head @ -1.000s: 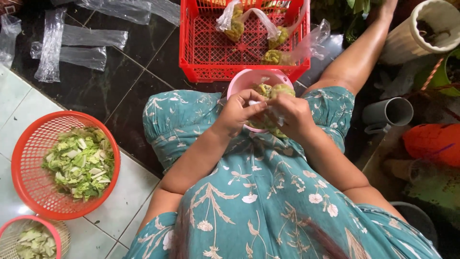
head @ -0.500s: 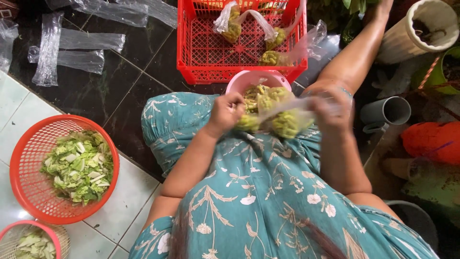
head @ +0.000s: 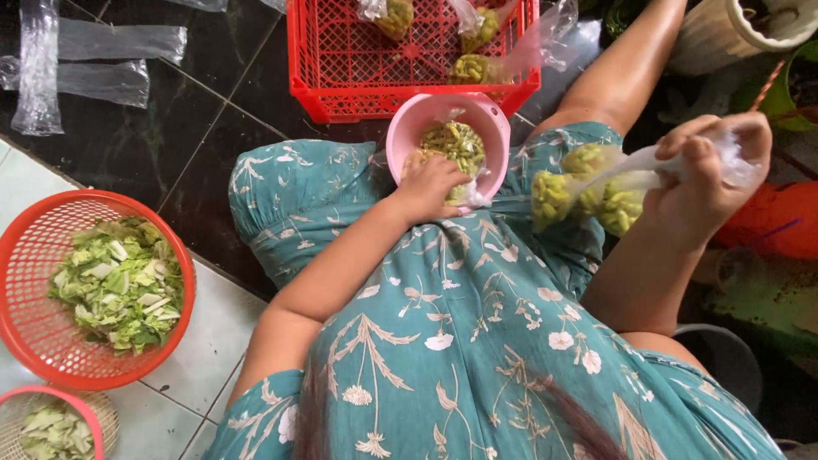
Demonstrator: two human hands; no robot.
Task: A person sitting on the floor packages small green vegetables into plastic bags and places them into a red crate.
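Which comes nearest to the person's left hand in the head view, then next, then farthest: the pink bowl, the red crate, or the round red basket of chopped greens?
1. Pink bowl: the left hand rests in it, on the lap.
2. Red crate: just beyond the bowl, on the dark floor.
3. Round red basket: far off at the left edge, on the pale tiles.

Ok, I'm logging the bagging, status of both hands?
Left hand in pink bowl of greens. Right hand, grip shut on filled clear bag. Nothing in the way.
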